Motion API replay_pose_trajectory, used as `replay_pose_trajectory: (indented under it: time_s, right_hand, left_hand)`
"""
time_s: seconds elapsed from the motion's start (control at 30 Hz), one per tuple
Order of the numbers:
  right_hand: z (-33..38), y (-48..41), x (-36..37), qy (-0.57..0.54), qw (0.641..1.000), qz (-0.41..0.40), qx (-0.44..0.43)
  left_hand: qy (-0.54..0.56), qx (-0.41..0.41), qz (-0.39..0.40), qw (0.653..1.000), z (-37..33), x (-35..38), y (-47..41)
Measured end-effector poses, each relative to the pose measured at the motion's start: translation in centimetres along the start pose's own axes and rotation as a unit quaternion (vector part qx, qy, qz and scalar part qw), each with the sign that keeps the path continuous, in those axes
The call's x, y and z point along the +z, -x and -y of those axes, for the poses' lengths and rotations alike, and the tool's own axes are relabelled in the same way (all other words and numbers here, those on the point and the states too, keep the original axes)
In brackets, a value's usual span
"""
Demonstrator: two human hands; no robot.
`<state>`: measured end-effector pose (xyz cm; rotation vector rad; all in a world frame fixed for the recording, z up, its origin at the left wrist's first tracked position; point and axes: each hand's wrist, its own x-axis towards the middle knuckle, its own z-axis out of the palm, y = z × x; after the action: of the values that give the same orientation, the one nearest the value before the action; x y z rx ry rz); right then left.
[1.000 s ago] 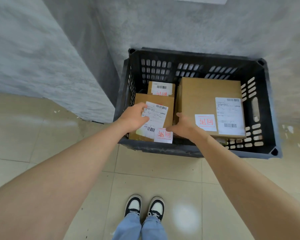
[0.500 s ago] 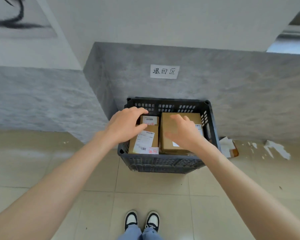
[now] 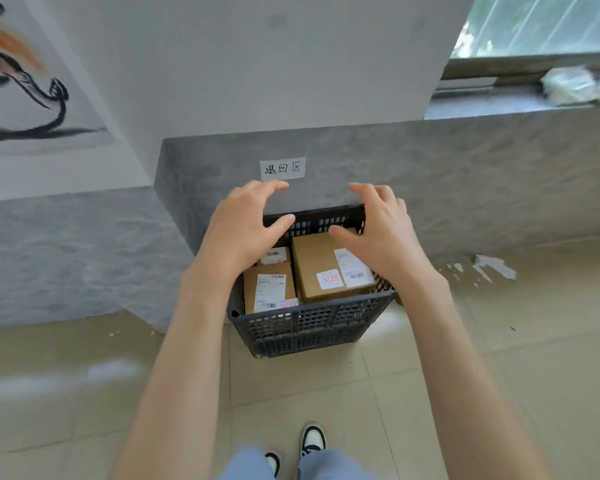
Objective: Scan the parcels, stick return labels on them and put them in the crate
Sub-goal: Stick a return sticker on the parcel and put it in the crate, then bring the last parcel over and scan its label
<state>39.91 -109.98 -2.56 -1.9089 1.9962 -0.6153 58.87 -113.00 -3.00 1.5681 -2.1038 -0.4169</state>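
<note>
A dark plastic crate [image 3: 312, 327] stands on the floor against a grey wall. Inside lie three cardboard parcels with white shipping labels and red-printed return labels: a large one [image 3: 321, 261] on the right, a medium one [image 3: 269, 292] at front left, a small one [image 3: 274, 255] behind it. My left hand [image 3: 243, 226] hovers above the crate's left side, fingers spread and holding nothing. My right hand [image 3: 381, 230] hovers above the right side, likewise empty, partly hiding the large parcel's far corner.
A handwritten paper sign [image 3: 282, 168] is stuck on the grey wall above the crate. A wall corner juts out at the left [image 3: 160, 202]. Tiled floor [image 3: 326, 386] lies in front, with my shoes [image 3: 312, 439] below. A window ledge [image 3: 520, 102] with bags runs at upper right.
Both hands let go of the front-left parcel and rose out of the crate. The view pulled back and up, so the crate looks smaller and farther.
</note>
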Motion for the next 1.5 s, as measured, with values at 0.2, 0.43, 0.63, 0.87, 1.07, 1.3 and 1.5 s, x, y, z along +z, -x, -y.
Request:
replay_pose_trajectory:
  time_s: [0.2,0.43,0.63,0.87,1.07,1.3,1.5]
  right_hand:
    - [1.3,2.8,-1.2,0.002,0.998,-0.057,0.032]
    - [2.4,8.4,0.2,-0.021,0.987,-0.130,0.094]
    - [1.0,15.2,0.1,0.018,0.955,-0.211,0.207]
    - [-1.1,26.9,-3.4,0.089,0.876,-0.301,0.368]
    - [-1.7,38.5,-6.6,0.122,0.797,-0.360,0.470]
    - [-1.3,52.3,-8.1,0.117,0.728,-0.414,0.533]
    - [-1.4,66.2,-9.1,0.128,0.681,-0.435,0.575]
  left_hand:
    - [0.000,0.059,0.027,0.998,-0.6,-2.2,0.8]
    - [0.025,0.160,0.089,0.983,-1.3,-1.4,2.6]
    - [0.049,0.282,0.166,0.944,-5.3,1.1,4.4]
    - [0.092,0.444,0.237,0.859,-15.1,4.6,10.4]
    - [0.139,0.554,0.281,0.772,-23.3,5.9,19.0]
    - [0.162,0.628,0.319,0.691,-30.7,7.1,31.5]
    - [0.179,0.648,0.350,0.653,-36.0,8.5,44.5]
